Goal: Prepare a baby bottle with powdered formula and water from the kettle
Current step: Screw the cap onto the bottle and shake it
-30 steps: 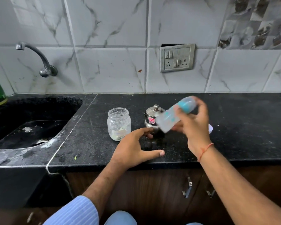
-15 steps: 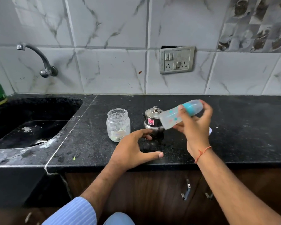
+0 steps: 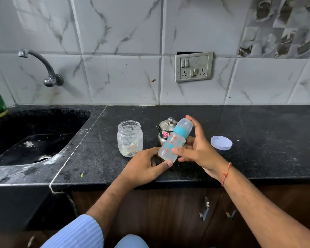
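A: How far along does this look?
B: Early, I'd judge. The baby bottle is capped, its teal ring and clear cover in place, and it looks empty: I see no powder or water through the wall. Opening it, scooping formula and pouring from the kettle all seem left to do.
A: And the hands, nearest first?
B: The left hand sits at the near edge of the black counter, fingers curled round the bottle's base, thumb along its underside. The right hand is just right of it, thumb laid across the lower body, fingers rising behind the bottle towards the cover. So both hold the bottle, which leans with its top up, far and right, above the counter.
A: Farther back?
B: The open glass jar stands left of the bottle, a little pale stuff in the bottom. The steel kettle is right behind the bottle, lid on. The jar's white lid lies flat, out to the right
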{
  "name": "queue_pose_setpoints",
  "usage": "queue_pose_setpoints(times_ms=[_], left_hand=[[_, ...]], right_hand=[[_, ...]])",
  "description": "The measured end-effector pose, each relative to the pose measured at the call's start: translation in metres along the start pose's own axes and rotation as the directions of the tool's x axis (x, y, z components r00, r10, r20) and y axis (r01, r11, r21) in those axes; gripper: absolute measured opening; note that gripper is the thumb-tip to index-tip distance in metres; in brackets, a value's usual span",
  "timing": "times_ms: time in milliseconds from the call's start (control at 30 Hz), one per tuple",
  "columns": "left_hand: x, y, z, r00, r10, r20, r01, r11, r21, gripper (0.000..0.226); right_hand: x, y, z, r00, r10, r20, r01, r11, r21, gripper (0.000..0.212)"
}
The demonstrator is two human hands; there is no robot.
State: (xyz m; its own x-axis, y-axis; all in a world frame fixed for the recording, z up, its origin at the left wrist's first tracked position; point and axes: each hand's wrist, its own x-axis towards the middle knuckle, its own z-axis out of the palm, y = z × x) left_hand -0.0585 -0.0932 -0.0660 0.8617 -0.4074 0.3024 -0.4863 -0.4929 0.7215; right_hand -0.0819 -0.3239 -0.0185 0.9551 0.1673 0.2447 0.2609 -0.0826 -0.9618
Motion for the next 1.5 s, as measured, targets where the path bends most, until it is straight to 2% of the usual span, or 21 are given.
queue_pose_setpoints(times_ms=[167, 233, 300, 333, 367, 433, 467, 567, 600, 700, 733, 833, 933, 1067, 1167, 1200, 1300, 1333, 1400, 1433, 1500], left_hand=[[0.001, -0.002, 0.002, 1.000, 0.001, 0.018, -0.001, 0.999, -0.040, 0.056], [0.000, -0.002, 0.004, 1.000, 0.021, 0.000, -0.021, 0.997, -0.079, 0.057], [0.000, 0.000, 0.006, 0.999, 0.041, -0.030, -0.044, 0.993, -0.107, 0.079], [-0.001, 0.000, 0.006, 0.998, 0.039, -0.046, -0.044, 0.993, -0.106, 0.092], [-0.002, 0.001, 0.006, 0.997, 0.032, -0.065, -0.039, 0.994, -0.103, 0.101], [-0.005, 0.004, 0.005, 0.996, 0.023, -0.092, -0.031, 0.995, -0.091, 0.114], [-0.005, 0.004, 0.004, 0.995, 0.026, -0.099, -0.034, 0.997, -0.076, 0.118], [-0.004, 0.003, 0.004, 0.996, 0.044, -0.081, -0.049, 0.997, -0.061, 0.123], [-0.004, 0.004, 0.004, 0.995, 0.051, -0.080, -0.056, 0.997, -0.052, 0.125], [-0.005, 0.007, 0.001, 0.995, 0.064, -0.075, -0.063, 0.998, 0.014, 0.132], [-0.004, 0.006, 0.000, 0.996, 0.063, -0.070, -0.061, 0.998, 0.030, 0.134], [-0.001, 0.008, 0.000, 0.997, 0.060, -0.050, -0.058, 0.997, 0.043, 0.135], [-0.004, 0.009, 0.001, 0.997, 0.059, -0.054, -0.055, 0.995, 0.080, 0.130], [-0.003, 0.009, 0.000, 0.998, 0.037, -0.052, -0.033, 0.997, 0.069, 0.134], [-0.004, 0.010, 0.001, 0.997, 0.025, -0.067, -0.020, 0.997, 0.074, 0.131], [-0.005, 0.010, 0.000, 0.997, 0.028, -0.069, -0.023, 0.997, 0.078, 0.130], [-0.004, 0.009, 0.001, 0.997, 0.031, -0.069, -0.027, 0.998, 0.059, 0.130], [-0.004, 0.010, 0.001, 0.997, 0.033, -0.071, -0.029, 0.998, 0.058, 0.128], [-0.006, 0.010, 0.002, 0.996, 0.037, -0.086, -0.032, 0.998, 0.062, 0.122], [-0.006, 0.011, 0.001, 0.995, 0.041, -0.090, -0.035, 0.998, 0.059, 0.121], [-0.005, 0.011, 0.001, 0.995, 0.040, -0.094, -0.035, 0.998, 0.054, 0.121]], right_hand=[[-0.002, 0.011, 0.002, 1.000, -0.015, 0.002, 0.014, 0.994, 0.106, 0.098], [0.003, 0.002, -0.002, 0.988, -0.093, -0.120, 0.108, 0.985, 0.131, 0.092], [0.009, -0.005, -0.013, 0.928, -0.092, -0.360, 0.206, 0.935, 0.290, 0.082], [0.011, -0.005, -0.018, 0.909, -0.078, -0.409, 0.225, 0.919, 0.323, 0.079], [0.010, -0.009, -0.014, 0.917, -0.082, -0.391, 0.204, 0.937, 0.283, 0.080], [0.008, -0.006, -0.007, 0.976, -0.108, -0.191, 0.120, 0.991, 0.053, 0.087], [0.007, -0.007, -0.003, 0.975, -0.123, -0.184, 0.128, 0.992, 0.018, 0.088], [0.013, -0.012, -0.008, 0.843, -0.105, -0.528, 0.261, 0.937, 0.231, 0.080], [0.014, -0.016, -0.008, 0.822, -0.116, -0.557, 0.269, 0.942, 0.202, 0.080], [0.009, -0.010, 0.002, 0.959, -0.112, -0.261, 0.107, 0.994, -0.033, 0.080], [0.008, -0.010, 0.004, 0.954, -0.098, -0.282, 0.106, 0.994, 0.012, 0.077], [0.009, -0.013, -0.001, 0.847, -0.061, -0.528, 0.222, 0.943, 0.247, 0.068], [0.007, -0.008, 0.010, 0.937, -0.108, -0.332, 0.139, 0.988, 0.073, 0.073], [0.010, -0.011, 0.003, 0.883, -0.068, -0.465, 0.208, 0.944, 0.256, 0.068], [0.008, -0.011, 0.012, 0.951, -0.119, -0.286, 0.135, 0.990, 0.037, 0.077], [0.007, -0.010, 0.013, 0.950, -0.111, -0.292, 0.130, 0.991, 0.044, 0.078], [0.011, -0.009, 0.000, 0.868, -0.080, -0.490, 0.220, 0.946, 0.236, 0.069], [0.010, -0.012, 0.001, 0.885, -0.088, -0.457, 0.201, 0.958, 0.204, 0.071], [0.006, -0.010, 0.008, 0.957, -0.106, -0.268, 0.117, 0.993, 0.022, 0.078], [0.005, -0.007, 0.010, 0.959, -0.103, -0.265, 0.108, 0.994, 0.007, 0.079], [0.009, -0.006, 0.005, 0.895, -0.073, -0.441, 0.149, 0.979, 0.140, 0.071]])
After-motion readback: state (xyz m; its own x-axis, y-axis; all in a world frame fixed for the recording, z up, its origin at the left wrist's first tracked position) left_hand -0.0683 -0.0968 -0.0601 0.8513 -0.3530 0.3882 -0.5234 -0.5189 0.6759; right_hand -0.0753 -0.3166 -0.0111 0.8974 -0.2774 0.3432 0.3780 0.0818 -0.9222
